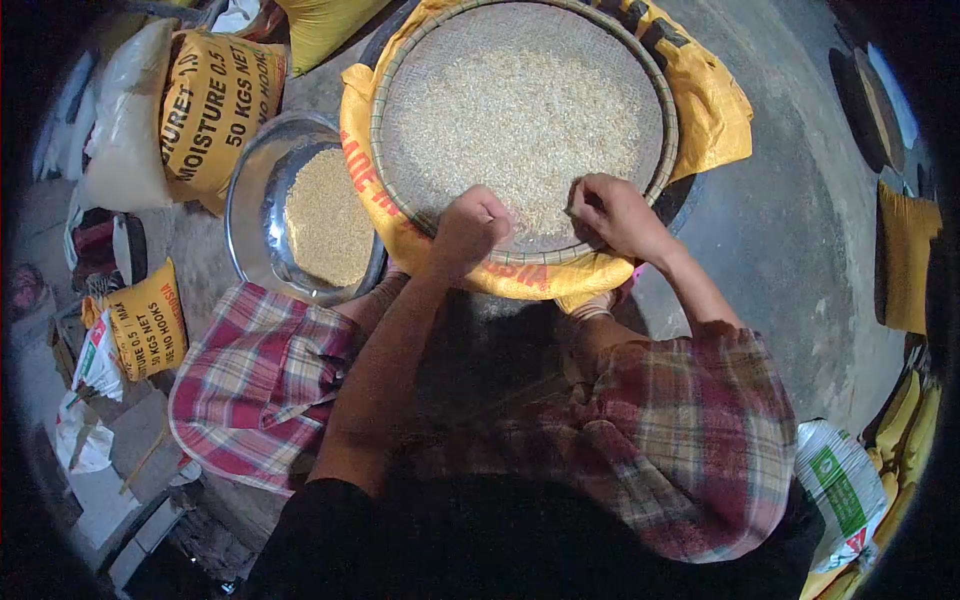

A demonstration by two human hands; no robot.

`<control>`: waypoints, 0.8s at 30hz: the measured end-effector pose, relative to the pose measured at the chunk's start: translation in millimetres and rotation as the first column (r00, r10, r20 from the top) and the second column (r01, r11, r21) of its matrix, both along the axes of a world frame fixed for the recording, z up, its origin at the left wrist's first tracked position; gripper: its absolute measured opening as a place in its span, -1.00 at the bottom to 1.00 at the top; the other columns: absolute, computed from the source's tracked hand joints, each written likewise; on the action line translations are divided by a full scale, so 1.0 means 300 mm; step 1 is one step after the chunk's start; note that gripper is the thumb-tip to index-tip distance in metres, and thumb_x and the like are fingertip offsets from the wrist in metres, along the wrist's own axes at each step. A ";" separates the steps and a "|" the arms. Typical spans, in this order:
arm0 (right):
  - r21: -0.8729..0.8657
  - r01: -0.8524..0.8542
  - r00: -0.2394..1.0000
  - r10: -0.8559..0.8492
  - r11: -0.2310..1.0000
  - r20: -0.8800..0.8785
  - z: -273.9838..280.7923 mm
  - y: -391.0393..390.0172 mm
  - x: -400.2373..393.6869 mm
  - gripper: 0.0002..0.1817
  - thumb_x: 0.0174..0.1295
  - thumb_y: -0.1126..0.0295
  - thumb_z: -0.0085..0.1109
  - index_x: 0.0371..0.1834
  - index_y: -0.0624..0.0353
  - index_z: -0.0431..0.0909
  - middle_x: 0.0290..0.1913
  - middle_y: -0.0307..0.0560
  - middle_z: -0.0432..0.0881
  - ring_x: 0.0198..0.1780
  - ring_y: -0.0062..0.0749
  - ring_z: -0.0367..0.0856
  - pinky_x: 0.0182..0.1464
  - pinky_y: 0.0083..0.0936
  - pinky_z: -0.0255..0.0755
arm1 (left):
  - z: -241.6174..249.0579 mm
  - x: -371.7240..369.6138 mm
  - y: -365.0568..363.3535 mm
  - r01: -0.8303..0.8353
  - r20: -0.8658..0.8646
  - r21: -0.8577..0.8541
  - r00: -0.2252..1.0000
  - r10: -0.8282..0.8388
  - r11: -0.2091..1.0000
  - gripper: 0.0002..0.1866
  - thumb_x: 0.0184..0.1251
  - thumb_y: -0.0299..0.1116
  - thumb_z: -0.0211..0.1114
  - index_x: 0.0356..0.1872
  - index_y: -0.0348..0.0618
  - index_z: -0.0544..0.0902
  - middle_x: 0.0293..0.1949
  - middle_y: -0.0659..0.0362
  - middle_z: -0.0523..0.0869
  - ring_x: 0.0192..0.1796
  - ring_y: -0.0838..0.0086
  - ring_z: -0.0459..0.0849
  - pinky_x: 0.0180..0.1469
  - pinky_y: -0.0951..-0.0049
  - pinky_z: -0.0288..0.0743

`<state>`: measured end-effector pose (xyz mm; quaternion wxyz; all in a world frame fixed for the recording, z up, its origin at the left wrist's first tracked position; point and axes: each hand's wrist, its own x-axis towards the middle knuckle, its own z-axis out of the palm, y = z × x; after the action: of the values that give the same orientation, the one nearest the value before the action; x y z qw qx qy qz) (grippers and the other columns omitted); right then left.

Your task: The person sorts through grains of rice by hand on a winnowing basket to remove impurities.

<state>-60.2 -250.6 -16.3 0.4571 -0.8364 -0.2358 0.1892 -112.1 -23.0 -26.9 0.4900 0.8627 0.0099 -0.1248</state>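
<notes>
A round woven winnowing basket (672, 150) with a bound rim holds a spread layer of pale grain (520, 125). My left hand (472, 228) is closed over the near part of the basket, its thumb and fingers curled together. To its right, my right hand (618, 212) reaches over the near rim with bent fingers pressed together close to the grain. Whatever is inside either hand is hidden or too small to make out. Under the basket lies a yellow printed sack (712, 110), which sticks out around the rim.
A metal basin (240, 225) of darker grain (330, 225) stands to the left of the basket. Beyond it is a full yellow sack (215, 110). A smaller yellow sack (150, 320) lies further left. A white and green bag (845, 485) sits at lower right.
</notes>
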 end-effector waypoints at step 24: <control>0.214 0.146 0.887 -0.032 0.966 -0.461 0.037 -0.083 0.078 -0.90 0.00 0.62 0.16 -0.42 0.23 0.47 -0.45 -0.22 0.54 -0.43 -0.60 0.46 -0.34 -0.62 0.37 | 0.056 0.009 -0.147 0.055 0.004 0.031 0.998 -0.055 0.998 -0.87 0.08 -0.49 0.28 -0.33 -0.22 0.57 -0.45 0.08 0.61 -0.35 0.37 0.61 -0.25 0.40 0.49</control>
<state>-36.9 -275.5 -5.1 0.6064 -0.7169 -0.1051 0.3274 -109.4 -66.9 -10.1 0.4731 0.8703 -0.0129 -0.1362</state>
